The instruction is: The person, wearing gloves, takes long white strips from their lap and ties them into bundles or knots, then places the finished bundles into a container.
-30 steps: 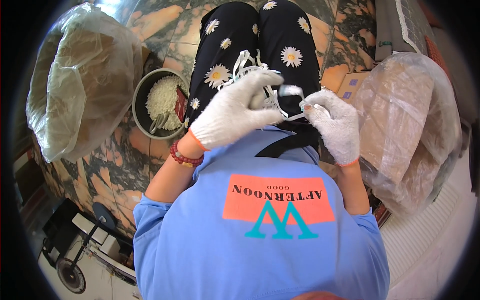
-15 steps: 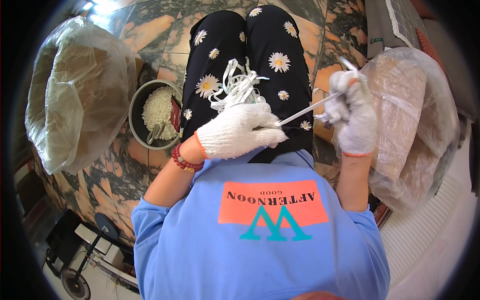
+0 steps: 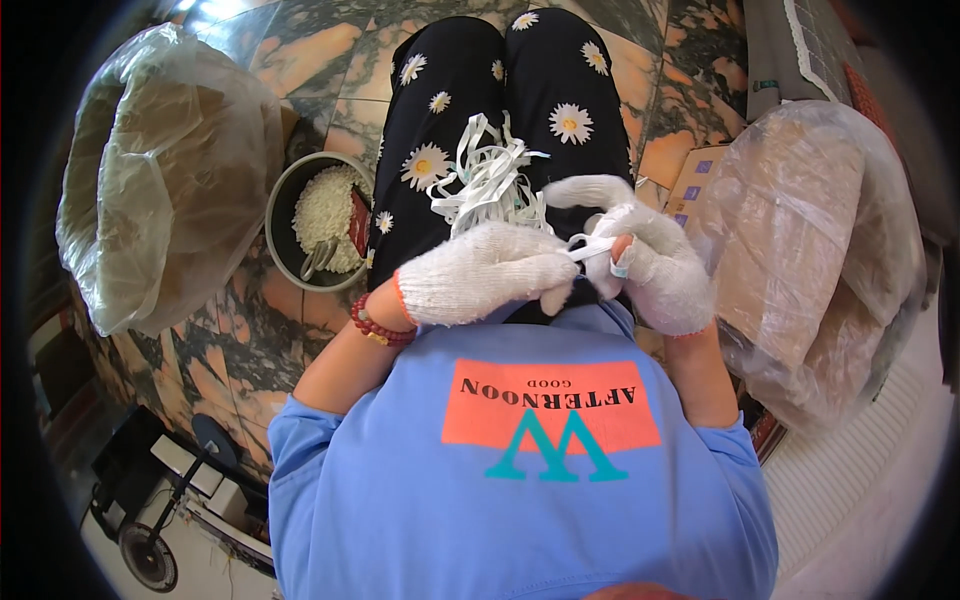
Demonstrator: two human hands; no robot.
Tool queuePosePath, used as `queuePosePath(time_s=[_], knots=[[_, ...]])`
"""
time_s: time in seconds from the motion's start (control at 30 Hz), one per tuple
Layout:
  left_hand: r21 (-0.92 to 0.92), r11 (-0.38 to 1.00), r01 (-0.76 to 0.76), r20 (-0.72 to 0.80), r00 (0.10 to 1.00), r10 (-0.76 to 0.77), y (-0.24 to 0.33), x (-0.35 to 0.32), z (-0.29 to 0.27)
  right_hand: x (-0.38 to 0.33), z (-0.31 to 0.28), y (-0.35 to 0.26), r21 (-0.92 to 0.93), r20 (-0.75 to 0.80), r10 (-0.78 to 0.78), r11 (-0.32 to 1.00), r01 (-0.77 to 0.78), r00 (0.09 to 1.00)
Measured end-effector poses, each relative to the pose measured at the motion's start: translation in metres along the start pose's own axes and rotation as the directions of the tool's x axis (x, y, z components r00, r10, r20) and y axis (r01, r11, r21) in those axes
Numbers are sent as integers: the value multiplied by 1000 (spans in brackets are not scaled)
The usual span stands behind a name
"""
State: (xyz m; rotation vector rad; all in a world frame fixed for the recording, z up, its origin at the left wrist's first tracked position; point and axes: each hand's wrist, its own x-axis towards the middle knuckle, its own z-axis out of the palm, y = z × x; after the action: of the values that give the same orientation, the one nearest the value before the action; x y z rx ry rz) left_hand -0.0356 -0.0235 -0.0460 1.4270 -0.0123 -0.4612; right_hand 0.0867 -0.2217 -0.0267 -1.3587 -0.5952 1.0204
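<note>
Between the left fingers (image 3: 548, 268) and right fingers (image 3: 622, 246) — both pinched closed on it — runs a white strap (image 3: 593, 248).

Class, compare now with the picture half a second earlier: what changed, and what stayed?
The right hand moved left, close to the left hand; the white strip, stretched out between them before, now spans a short gap. Neither hand visibly let go of it. The tangled white strips on the lap, the pot and the plastic bags stayed put.
</note>
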Motion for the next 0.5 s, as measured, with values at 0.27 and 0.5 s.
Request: queuePosePath(time_s=[0.27,0.5], knots=[[75,996,-49,-29,998,52,-14,-32,-9,8,-58,-22,691,-288,-200,633,348,937],[-485,868,103,-317,905,-284,-32,-54,-8,-2,-85,-23,-273,-487,-199,960,68,851]])
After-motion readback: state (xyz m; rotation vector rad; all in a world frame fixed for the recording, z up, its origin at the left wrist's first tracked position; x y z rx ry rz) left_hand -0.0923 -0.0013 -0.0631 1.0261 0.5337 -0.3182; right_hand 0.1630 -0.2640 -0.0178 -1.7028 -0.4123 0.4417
